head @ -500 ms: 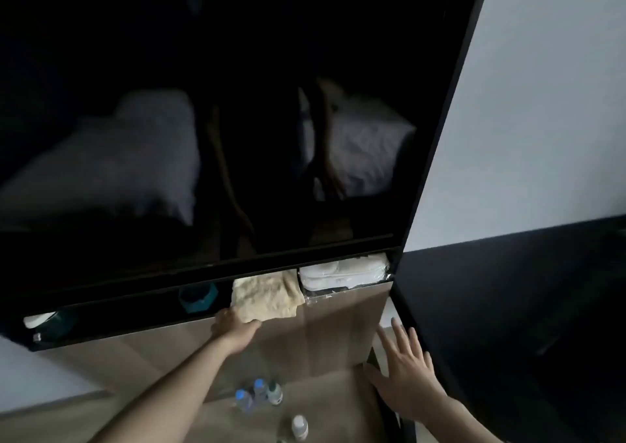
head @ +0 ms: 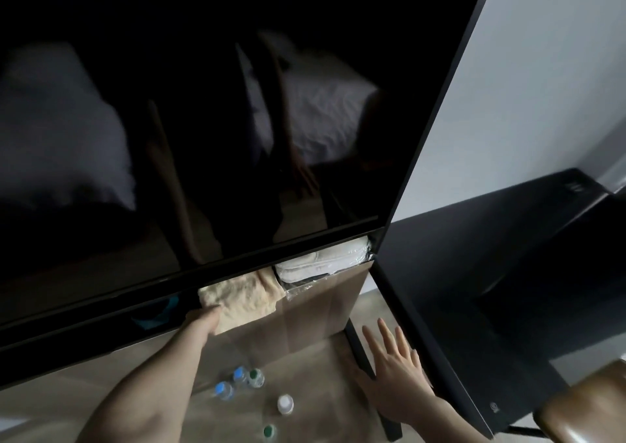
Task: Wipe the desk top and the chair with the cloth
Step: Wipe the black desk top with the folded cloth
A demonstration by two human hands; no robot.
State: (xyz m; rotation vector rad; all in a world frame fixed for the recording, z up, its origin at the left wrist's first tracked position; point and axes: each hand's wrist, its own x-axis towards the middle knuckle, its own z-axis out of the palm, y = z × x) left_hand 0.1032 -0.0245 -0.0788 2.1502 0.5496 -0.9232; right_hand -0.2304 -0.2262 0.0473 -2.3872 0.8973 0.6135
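brown chair seat (head: 582, 408) sits at my lower right, and my right hand (head: 394, 371) lies flat with fingers spread at the desk (head: 305, 310) edge. farther on, my left hand (head: 203, 320) grips the beige cloth (head: 244, 298) on the desk under the dark screen (head: 203, 120).

No legible text or labels.

Place: a bedroom, likely a hotel room
Screen: big dark television (head: 203, 120) reflecting a white-sheeted bed
Desk: wooden desk top (head: 305, 375); water bottles (head: 237, 381) near its front edge; wrapped towels (head: 321, 263) at the back edge
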